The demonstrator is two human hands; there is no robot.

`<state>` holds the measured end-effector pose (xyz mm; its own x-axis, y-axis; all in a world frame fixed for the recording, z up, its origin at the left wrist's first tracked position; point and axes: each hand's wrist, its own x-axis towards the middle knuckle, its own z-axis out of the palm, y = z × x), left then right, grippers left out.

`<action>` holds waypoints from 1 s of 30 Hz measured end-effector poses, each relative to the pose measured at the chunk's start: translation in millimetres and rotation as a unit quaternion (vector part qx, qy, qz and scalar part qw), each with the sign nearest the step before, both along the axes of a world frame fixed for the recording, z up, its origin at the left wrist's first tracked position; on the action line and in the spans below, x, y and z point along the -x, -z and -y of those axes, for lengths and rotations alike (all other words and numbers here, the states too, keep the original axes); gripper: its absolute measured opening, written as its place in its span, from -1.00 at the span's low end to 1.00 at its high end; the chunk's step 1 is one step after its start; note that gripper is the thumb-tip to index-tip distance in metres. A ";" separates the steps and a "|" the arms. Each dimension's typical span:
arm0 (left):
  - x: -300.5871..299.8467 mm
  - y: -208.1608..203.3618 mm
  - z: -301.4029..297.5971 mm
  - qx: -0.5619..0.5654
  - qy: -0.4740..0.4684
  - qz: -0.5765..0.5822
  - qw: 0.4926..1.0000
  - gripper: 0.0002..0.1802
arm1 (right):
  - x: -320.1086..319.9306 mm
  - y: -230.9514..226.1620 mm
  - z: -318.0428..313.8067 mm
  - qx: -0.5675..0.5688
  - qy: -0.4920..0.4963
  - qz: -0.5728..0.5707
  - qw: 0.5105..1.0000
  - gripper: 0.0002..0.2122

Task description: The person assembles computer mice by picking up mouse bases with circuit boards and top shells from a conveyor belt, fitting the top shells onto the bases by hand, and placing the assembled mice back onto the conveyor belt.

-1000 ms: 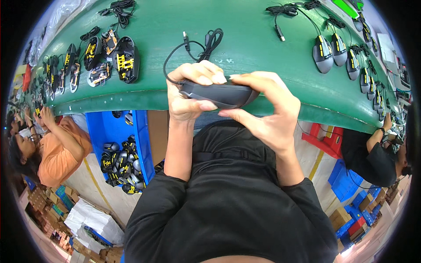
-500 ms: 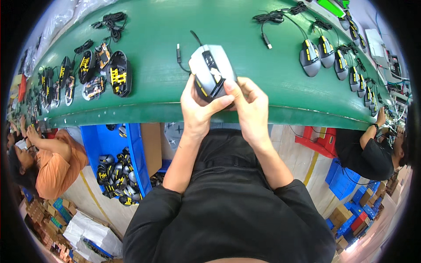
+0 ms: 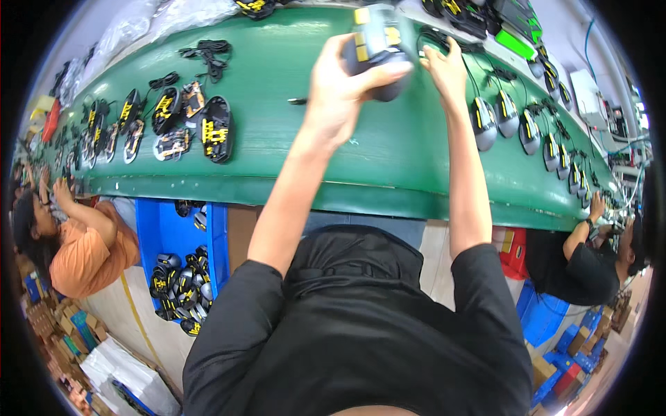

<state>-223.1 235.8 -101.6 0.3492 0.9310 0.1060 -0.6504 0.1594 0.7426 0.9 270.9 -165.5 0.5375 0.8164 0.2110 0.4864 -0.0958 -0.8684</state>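
Green bench [image 3: 395,156] lies free between forearms [image 3: 293,194]; mice [image 3: 484,126] block the right.

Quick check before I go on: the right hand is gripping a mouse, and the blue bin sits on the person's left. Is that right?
Not quite: the left hand, not the right hand, grips the mouse, as the head view shows. The blue bin does sit on the person's left.

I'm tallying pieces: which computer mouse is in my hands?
The grey, black and yellow computer mouse gripped in your left hand; the similar mice rowed at right lie on the green tabletop.
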 end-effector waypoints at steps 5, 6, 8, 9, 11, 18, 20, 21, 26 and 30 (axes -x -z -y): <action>-30.5 28.3 1.3 -0.011 -0.040 -0.133 0.990 -0.34 | 67.6 -55.3 74.3 -0.040 -0.142 -0.410 0.900 -0.52; -33.9 43.2 7.1 -0.017 -0.062 -0.210 0.976 -0.34 | 67.3 -51.1 83.6 -0.019 -0.157 -0.392 0.906 -0.53; -34.3 50.0 26.7 -0.024 -0.077 -0.294 0.952 -0.30 | 57.6 -40.3 95.1 0.045 -0.141 -0.409 0.900 -0.56; -29.0 54.8 32.3 -0.031 -0.071 -0.335 0.939 -0.30 | 52.7 -35.7 96.4 0.099 -0.138 -0.446 0.879 -0.57; -24.2 70.7 39.2 -0.041 -0.063 -0.367 0.927 -0.30 | 49.2 -25.8 92.4 0.122 -0.091 -0.395 0.906 -0.49; 11.2 75.2 67.2 -0.153 -0.120 -0.466 0.863 -0.53 | 28.5 -7.0 53.5 0.084 0.082 0.012 0.993 -0.50; 42.1 67.1 83.5 -0.157 -0.107 -0.480 0.856 -0.62 | 24.8 -5.5 61.5 0.105 0.088 0.179 0.974 -0.48; 57.0 66.1 90.5 -0.149 -0.137 -0.473 0.858 -0.65 | 16.9 3.4 63.8 0.107 0.102 0.181 0.972 -0.49; 142.5 55.6 101.8 -0.082 -0.330 -0.515 0.787 -0.79 | 87.8 -7.1 87.9 -0.013 0.087 0.207 0.974 -0.61; 210.9 58.3 81.6 -0.060 -0.483 -0.614 0.622 -0.79 | 219.4 -41.6 93.8 0.150 -0.221 -0.036 0.963 -0.56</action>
